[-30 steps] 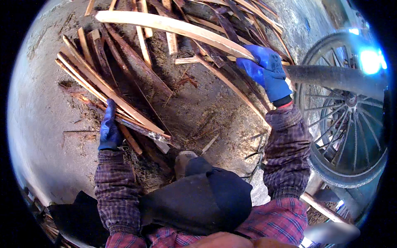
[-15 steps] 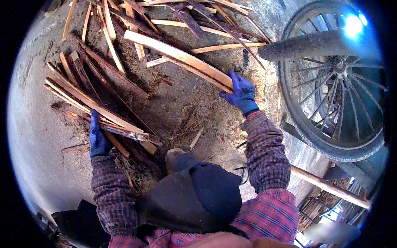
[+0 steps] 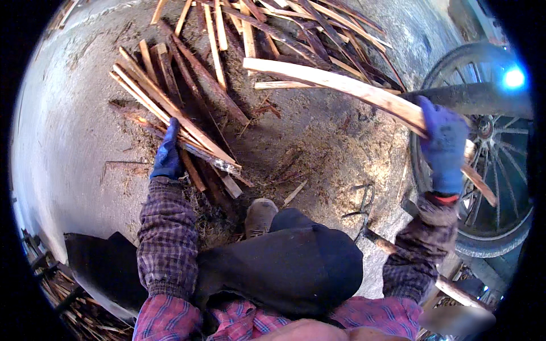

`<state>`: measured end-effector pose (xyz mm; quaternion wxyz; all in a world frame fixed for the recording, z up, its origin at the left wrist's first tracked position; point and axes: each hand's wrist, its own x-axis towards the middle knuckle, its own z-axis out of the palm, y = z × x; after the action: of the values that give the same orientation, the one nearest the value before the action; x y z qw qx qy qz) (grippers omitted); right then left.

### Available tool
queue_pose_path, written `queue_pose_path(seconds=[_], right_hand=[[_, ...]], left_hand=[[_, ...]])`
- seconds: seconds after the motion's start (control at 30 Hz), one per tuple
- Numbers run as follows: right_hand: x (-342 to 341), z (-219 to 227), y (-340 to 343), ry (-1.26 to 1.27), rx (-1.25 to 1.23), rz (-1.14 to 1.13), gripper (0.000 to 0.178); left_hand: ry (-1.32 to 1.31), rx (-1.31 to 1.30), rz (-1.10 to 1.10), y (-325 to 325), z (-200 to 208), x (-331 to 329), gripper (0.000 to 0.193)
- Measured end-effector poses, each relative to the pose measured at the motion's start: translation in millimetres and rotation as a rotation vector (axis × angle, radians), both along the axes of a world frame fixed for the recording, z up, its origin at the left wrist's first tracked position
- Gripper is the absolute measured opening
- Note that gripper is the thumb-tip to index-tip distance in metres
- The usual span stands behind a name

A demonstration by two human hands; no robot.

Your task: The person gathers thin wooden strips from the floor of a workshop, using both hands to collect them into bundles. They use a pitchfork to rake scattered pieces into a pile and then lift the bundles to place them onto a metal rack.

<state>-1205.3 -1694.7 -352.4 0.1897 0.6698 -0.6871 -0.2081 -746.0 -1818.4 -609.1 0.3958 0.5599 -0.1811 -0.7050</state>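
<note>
Two gloved hands at work, head view: left hand (image 3: pixel 168 154) clenched on a bundle of thin slats (image 3: pixel 170 113) low over the ground — right hand (image 3: pixel 443 145) gripping one long pale slat (image 3: pixel 335 85), raised beside the wheel (image 3: pixel 489 165). Best kept level — clear of spokes.

Left hand (image 3: pixel 168 156): blue glove, snug fit, cuff ending at wrist. Right hand (image 3: pixel 443 145): same blue glove, thin red band at cuff edge. Both sleeves (image 3: pixel 168 238): plaid flannel shirt, dark purple-grey checks on forearms, brighter red and blue checks near shoulders at lower edge. Sleeve cloth rumpled, cuffs buttoned close. Legs: dark, near-black trousers (image 3: pixel 284 267), loose, creased at knee. One foot showing: grey-brown dusty shoe (image 3: pixel 260 215), rounded toe.
</note>
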Motion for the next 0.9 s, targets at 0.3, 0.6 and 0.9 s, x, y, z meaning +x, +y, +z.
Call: queue_pose_path(seconds=[0.3, 0.6, 0.9], right_hand=[[17.7, 111.1, 26.4, -0.015, 0.02, 0.051, 0.053], [54.5, 38.6, 0.7, -0.601, -0.175, -0.065, 0.057], [261.9, -174.7, -133.7, -1.573, 0.139, -0.237, 0.088]], left_hand=[[0.111, 0.014, 0.022, 2.9, 10.2, -8.3, 0.059], [0.108, -0.074, 0.059, 6.4, 10.6, -7.5, 0.058], [0.207, -0.087, 0.073, 6.1, 27.3, -14.1, 0.057]])
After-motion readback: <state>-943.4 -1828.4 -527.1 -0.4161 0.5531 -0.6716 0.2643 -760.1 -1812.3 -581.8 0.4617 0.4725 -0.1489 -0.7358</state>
